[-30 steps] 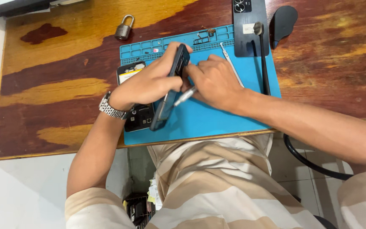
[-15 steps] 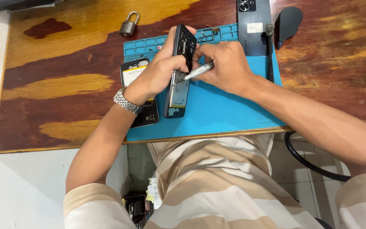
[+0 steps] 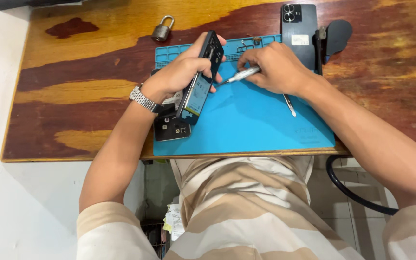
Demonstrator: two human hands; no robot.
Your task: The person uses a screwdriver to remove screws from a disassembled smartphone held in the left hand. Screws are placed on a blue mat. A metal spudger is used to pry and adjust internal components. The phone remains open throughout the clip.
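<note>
**Phone frame up on edge, screwdriver tip at its side**

Left hand (image 3: 181, 74) has its grip clamped around a dark phone frame (image 3: 199, 79), holding it tilted up on its long edge above the blue repair mat (image 3: 256, 120). Fingers wrap over the top end, thumb on the near side. There's a metal watch (image 3: 143, 98) on that wrist.

Right hand (image 3: 275, 67) has its grip closed on a small silver screwdriver (image 3: 239, 76), pinched like a pen, with the tip pointing left and sitting right at the phone frame's edge. Can't tell if it's actually touching.

Under the left wrist, another opened phone body (image 3: 172, 127) lies flat, half on the mat. A second thin metal tool (image 3: 290, 105) rests on the mat just below the right hand. At the mat's top right a dark phone (image 3: 298, 26) lies camera side up, with a black holder (image 3: 335, 36) just beside it. A padlock (image 3: 162, 30) sits on the wooden desk (image 3: 73, 91), off to the upper left of the mat.
</note>
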